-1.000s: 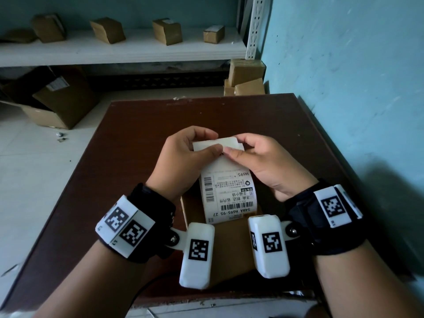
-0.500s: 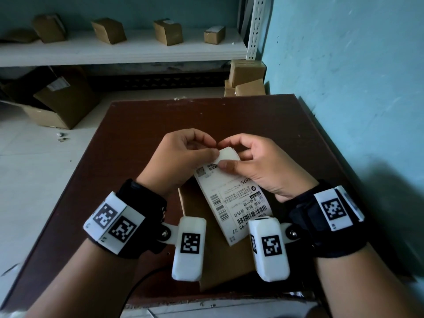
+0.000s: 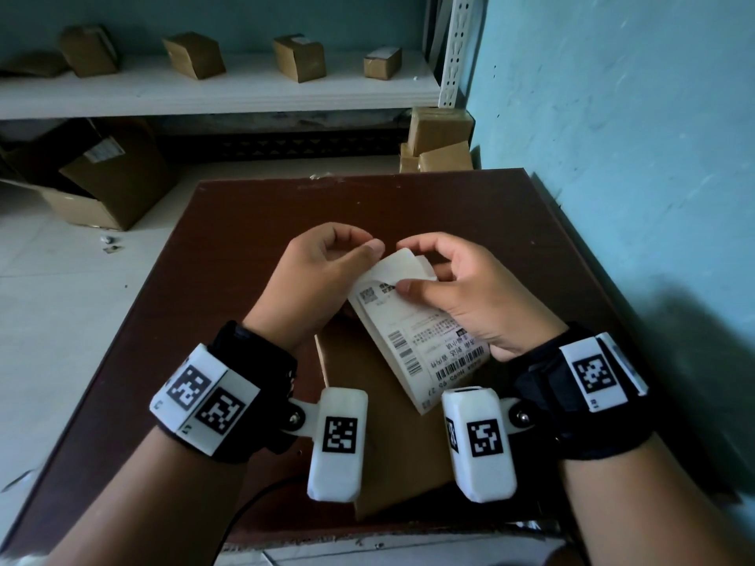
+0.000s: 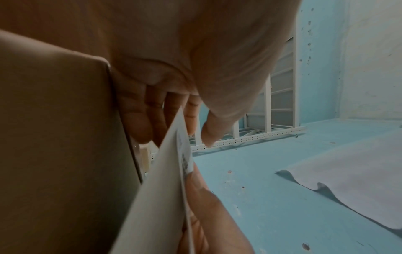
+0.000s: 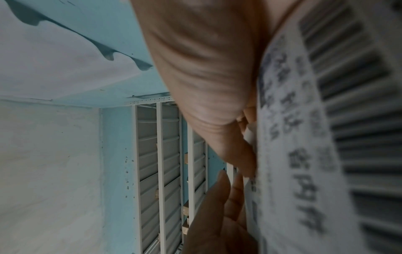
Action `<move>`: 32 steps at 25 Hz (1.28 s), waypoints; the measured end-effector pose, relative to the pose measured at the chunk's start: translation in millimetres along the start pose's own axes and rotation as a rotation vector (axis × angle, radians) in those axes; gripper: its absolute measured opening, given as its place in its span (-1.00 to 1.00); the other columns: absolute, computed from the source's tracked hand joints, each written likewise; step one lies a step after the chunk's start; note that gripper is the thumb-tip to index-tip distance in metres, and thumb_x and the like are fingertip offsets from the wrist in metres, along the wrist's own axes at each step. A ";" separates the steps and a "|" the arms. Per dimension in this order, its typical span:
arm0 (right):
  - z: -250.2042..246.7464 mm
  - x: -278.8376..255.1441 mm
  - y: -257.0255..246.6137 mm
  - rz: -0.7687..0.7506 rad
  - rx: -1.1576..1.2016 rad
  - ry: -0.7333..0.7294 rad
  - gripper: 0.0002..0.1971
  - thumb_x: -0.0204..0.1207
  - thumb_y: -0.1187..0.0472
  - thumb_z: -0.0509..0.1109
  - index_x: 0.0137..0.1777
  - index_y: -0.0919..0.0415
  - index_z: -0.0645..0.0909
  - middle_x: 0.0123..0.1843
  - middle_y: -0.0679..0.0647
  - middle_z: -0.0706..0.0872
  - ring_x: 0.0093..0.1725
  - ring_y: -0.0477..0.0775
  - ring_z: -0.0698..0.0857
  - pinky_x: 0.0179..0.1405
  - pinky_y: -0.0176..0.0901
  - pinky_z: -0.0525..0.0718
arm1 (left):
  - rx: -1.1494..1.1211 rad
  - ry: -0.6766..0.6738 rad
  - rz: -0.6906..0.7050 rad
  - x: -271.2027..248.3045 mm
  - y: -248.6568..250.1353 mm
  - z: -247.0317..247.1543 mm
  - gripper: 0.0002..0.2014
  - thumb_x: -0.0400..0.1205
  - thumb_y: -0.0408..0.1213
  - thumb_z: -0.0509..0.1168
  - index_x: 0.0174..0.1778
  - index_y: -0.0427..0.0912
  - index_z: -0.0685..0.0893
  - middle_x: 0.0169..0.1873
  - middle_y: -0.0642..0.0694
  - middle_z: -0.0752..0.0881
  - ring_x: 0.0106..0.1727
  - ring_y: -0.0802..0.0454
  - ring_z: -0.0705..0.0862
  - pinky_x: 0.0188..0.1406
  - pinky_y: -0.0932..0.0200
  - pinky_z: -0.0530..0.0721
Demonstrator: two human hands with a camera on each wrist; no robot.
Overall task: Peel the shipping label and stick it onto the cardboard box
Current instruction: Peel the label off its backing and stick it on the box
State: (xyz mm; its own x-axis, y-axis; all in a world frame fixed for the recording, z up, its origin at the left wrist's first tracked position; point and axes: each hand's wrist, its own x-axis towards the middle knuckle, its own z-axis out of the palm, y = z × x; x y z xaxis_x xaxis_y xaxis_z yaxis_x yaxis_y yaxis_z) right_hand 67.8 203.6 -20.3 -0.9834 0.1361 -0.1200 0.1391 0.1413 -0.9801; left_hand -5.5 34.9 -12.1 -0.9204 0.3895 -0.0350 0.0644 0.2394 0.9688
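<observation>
A dark brown table [image 3: 253,247] fills the middle of the head view, its right edge close to a pale blue wall [image 3: 613,157]. Beyond the table's far edge runs a white shelf [image 3: 228,91] carrying several small brown parcels [image 3: 299,57], and an open carton [image 3: 110,177] sits on the floor off the table's far left corner.

The cardboard box [image 3: 392,455] rests on the near part of the table, between the two wrists. Above the box, tilted so that its near corner points back over the box top, is the shipping label [image 3: 425,349], printed side up, with barcodes and text showing. Its far end curls upward, where the white sheet is bent back on itself.

The right hand [image 3: 474,304] lies over the label's right side, thumb pressed onto the printed face near the far end and fingers curled behind the raised edge, pinching it. The left hand [image 3: 318,288] sits at the label's far left corner, thumb and forefinger curled together at the paper's edge; the left wrist view shows its fingers [image 4: 139,116] behind the sheet, with the thumb apart from it in front.
</observation>
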 end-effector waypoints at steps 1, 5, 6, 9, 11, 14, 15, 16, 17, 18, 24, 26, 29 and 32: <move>-0.6 0.3 0.3 -0.003 0.012 0.022 -0.57 0.49 0.28 0.57 0.34 0.03 0.60 -0.01 0.19 0.87 -0.07 0.20 0.88 -0.03 0.30 0.83 | 0.004 -0.025 -0.028 -0.5 0.9 0.0 -0.82 0.64 -0.15 0.42 0.09 -0.12 0.71 -0.20 -0.06 0.83 -0.24 0.09 0.84 -0.32 0.18 0.80; -1.1 0.0 -0.6 -0.006 0.029 0.020 -0.52 0.50 0.31 0.56 0.39 0.06 0.56 -0.04 0.19 0.88 -0.09 0.20 0.89 -0.08 0.27 0.84 | 0.034 -0.073 -0.059 -2.0 2.3 -2.1 -0.92 0.61 -0.25 0.46 -0.02 -0.10 0.77 -0.25 -0.08 0.87 -0.21 0.03 0.86 -0.26 0.09 0.84; -1.0 -0.4 -1.2 -0.003 0.028 0.005 -0.51 0.49 0.31 0.56 0.39 0.05 0.55 -0.03 0.19 0.88 -0.08 0.20 0.89 -0.10 0.25 0.85 | 0.029 -0.075 -0.062 -2.3 3.0 -2.8 -0.95 0.61 -0.27 0.45 -0.05 -0.11 0.79 -0.26 -0.09 0.87 -0.23 0.02 0.85 -0.27 0.11 0.83; 0.0 -1.7 -2.3 0.005 0.038 -0.041 -0.47 0.45 0.33 0.59 0.38 0.05 0.56 0.01 0.19 0.88 -0.05 0.20 0.89 -0.09 0.21 0.84 | -0.020 -0.090 -0.077 -3.2 4.9 -4.7 -0.96 0.60 -0.31 0.45 -0.08 -0.15 0.81 -0.32 -0.09 0.85 -0.32 0.06 0.83 -0.40 0.23 0.76; 0.8 -2.3 -2.3 0.002 0.046 -0.053 -0.46 0.44 0.35 0.60 0.39 0.06 0.55 0.02 0.20 0.87 -0.04 0.21 0.88 -0.08 0.20 0.84 | -0.025 -0.086 -0.065 -3.8 5.8 -4.2 -0.97 0.59 -0.34 0.47 -0.09 -0.16 0.80 -0.35 -0.06 0.85 -0.35 0.09 0.83 -0.44 0.30 0.71; 1.6 -1.8 -1.1 -0.013 0.042 -0.042 -0.45 0.42 0.31 0.61 0.39 0.05 0.56 0.04 0.20 0.87 0.00 0.20 0.88 0.01 0.25 0.83 | 0.015 -0.078 -0.018 -4.0 5.4 -2.4 -0.97 0.58 -0.28 0.49 -0.10 -0.12 0.81 -0.36 -0.02 0.85 -0.35 0.12 0.82 -0.40 0.31 0.73; 1.7 -1.3 -0.3 -0.018 0.037 -0.040 -0.45 0.42 0.29 0.62 0.38 0.03 0.56 0.04 0.20 0.86 0.02 0.20 0.87 0.05 0.27 0.82 | 0.024 -0.082 -0.009 -3.7 4.7 -1.9 -0.97 0.57 -0.26 0.49 -0.11 -0.11 0.81 -0.35 -0.02 0.85 -0.34 0.12 0.82 -0.38 0.31 0.74; 1.6 -1.2 0.0 -0.021 0.033 -0.042 -0.45 0.41 0.27 0.63 0.38 0.02 0.57 0.05 0.20 0.86 0.02 0.20 0.87 0.07 0.29 0.81 | 0.029 -0.084 -0.005 -3.3 4.1 -1.7 -0.97 0.56 -0.26 0.50 -0.11 -0.10 0.81 -0.35 -0.03 0.85 -0.34 0.12 0.81 -0.37 0.31 0.74; 1.8 -0.9 0.2 -0.023 0.029 -0.044 -0.45 0.41 0.25 0.63 0.38 0.01 0.56 0.04 0.19 0.86 0.02 0.20 0.87 0.08 0.29 0.81 | 0.031 -0.079 0.000 -2.7 3.2 -2.0 -0.96 0.55 -0.28 0.51 -0.12 -0.11 0.82 -0.35 -0.04 0.85 -0.35 0.13 0.81 -0.38 0.32 0.73; 1.7 -0.9 0.2 -0.024 0.025 -0.048 -0.45 0.40 0.24 0.63 0.38 0.01 0.56 0.05 0.19 0.86 0.02 0.19 0.87 0.07 0.29 0.81 | 0.031 -0.068 0.004 -2.2 2.5 -2.3 -0.96 0.55 -0.31 0.52 -0.11 -0.13 0.82 -0.36 -0.06 0.84 -0.37 0.13 0.79 -0.39 0.33 0.71; 2.3 -0.6 1.3 -0.027 0.015 -0.066 -0.44 0.37 0.22 0.65 0.37 0.01 0.58 0.06 0.16 0.86 0.03 0.17 0.87 0.06 0.26 0.82 | 0.059 -0.037 0.057 0.8 -3.2 -2.5 -0.94 0.56 -0.34 0.50 -0.07 -0.15 0.81 -0.23 -0.21 0.85 -0.31 0.05 0.77 -0.29 0.17 0.76; 1.9 -0.7 0.9 -0.031 0.002 -0.076 -0.44 0.37 0.23 0.65 0.37 0.04 0.58 0.05 0.17 0.86 0.03 0.16 0.87 0.07 0.24 0.82 | 0.074 -0.037 0.074 2.3 -4.8 -3.1 -0.95 0.58 -0.33 0.48 -0.08 -0.11 0.80 -0.23 -0.20 0.84 -0.30 0.06 0.75 -0.26 0.13 0.75; 0.9 -0.9 0.5 -0.026 -0.014 -0.097 -0.43 0.39 0.25 0.64 0.39 0.06 0.56 0.06 0.20 0.86 0.03 0.17 0.87 0.08 0.25 0.81 | 0.100 -0.020 0.101 4.5 -6.1 -5.3 -0.93 0.59 -0.32 0.48 -0.10 -0.05 0.77 -0.31 -0.06 0.80 -0.34 0.15 0.70 -0.35 0.25 0.70; 1.0 -0.7 1.0 -0.023 -0.018 -0.079 -0.43 0.40 0.25 0.64 0.39 0.03 0.56 0.07 0.19 0.86 0.03 0.18 0.87 0.08 0.28 0.81 | 0.092 0.004 0.106 4.4 -5.0 -5.2 -0.98 0.62 -0.26 0.44 -0.08 -0.06 0.75 -0.32 0.00 0.79 -0.35 0.15 0.71 -0.42 0.27 0.67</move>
State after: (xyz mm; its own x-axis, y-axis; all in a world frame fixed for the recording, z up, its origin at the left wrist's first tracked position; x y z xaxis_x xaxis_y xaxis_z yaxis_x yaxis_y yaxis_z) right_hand 68.5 202.7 -21.3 -0.9924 0.0545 -0.1107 0.1182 0.1611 -0.9798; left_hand -11.9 30.9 -15.8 -0.9080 0.4135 0.0675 0.1963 0.2775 0.9405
